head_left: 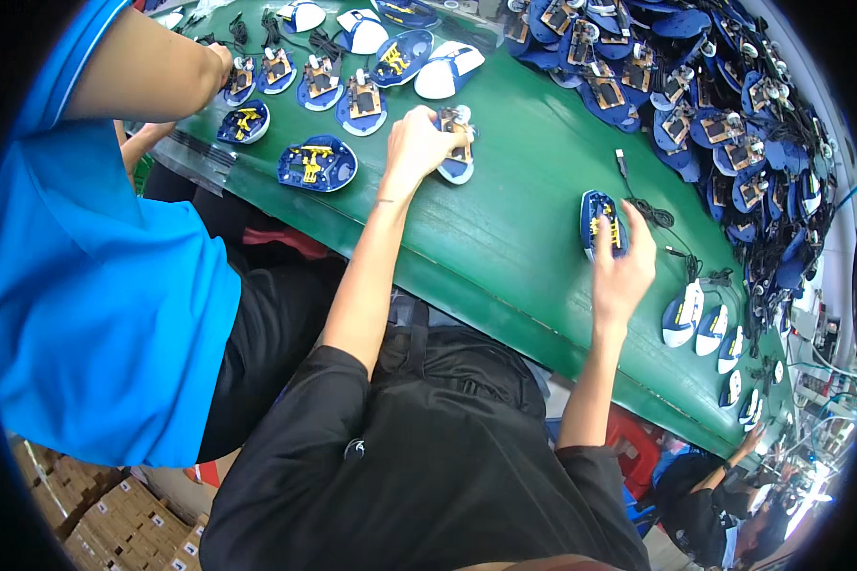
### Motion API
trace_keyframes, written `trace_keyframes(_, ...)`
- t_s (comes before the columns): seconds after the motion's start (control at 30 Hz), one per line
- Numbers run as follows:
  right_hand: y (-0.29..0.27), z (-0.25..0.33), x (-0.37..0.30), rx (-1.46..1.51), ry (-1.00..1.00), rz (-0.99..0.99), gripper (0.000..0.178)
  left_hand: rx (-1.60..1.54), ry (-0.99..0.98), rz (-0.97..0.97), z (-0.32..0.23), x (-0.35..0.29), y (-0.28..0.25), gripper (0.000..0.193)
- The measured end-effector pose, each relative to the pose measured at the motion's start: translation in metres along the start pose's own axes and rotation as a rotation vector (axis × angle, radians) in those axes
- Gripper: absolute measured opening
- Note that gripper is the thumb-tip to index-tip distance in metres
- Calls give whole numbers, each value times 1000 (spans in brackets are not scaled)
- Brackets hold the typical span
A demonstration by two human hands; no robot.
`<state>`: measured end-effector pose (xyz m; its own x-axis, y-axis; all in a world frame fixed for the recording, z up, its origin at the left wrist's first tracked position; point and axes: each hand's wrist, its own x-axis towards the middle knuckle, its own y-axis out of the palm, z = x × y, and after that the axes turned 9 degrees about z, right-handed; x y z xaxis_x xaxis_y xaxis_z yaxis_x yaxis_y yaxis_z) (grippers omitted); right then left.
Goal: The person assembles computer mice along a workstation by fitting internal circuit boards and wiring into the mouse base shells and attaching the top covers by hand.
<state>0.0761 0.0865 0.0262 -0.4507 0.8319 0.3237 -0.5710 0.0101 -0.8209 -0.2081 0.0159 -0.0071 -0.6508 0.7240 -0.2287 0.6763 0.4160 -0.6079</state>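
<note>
My left hand (419,147) reaches to the middle of the green bench, its fingers closed on the side of a computer mouse base (458,169) that carries a circuit board and a pale scroll wheel. To the right, my right hand (627,266) grips a blue mouse top shell (596,205), whose inner side with yellow parts faces up. One digit lies over the shell's inside and another along its right edge. Just beyond that hand lies a coiled black cable (652,215) with a plug (620,162).
A big heap of mouse bases with boards (676,124) lines the far right side. Assembled white-and-blue mice (683,314) sit at right. An open shell (317,164) and several bases (361,107) lie at left, beside a co-worker in a blue shirt (114,314). The green conveyor-like bench (514,190) runs across.
</note>
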Motion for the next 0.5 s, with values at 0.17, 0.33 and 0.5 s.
trace_keyframes(0.17,39,63,25,668,-130,349,32,-1297,93,456,-13,-51,23,29)
trace_keyframes(0.33,59,48,24,578,-366,264,18,-1500,88,497,-7,-83,33,30)
trace_keyframes(0.5,48,53,17,390,-457,306,11,-1534,95,493,4,-84,40,29)
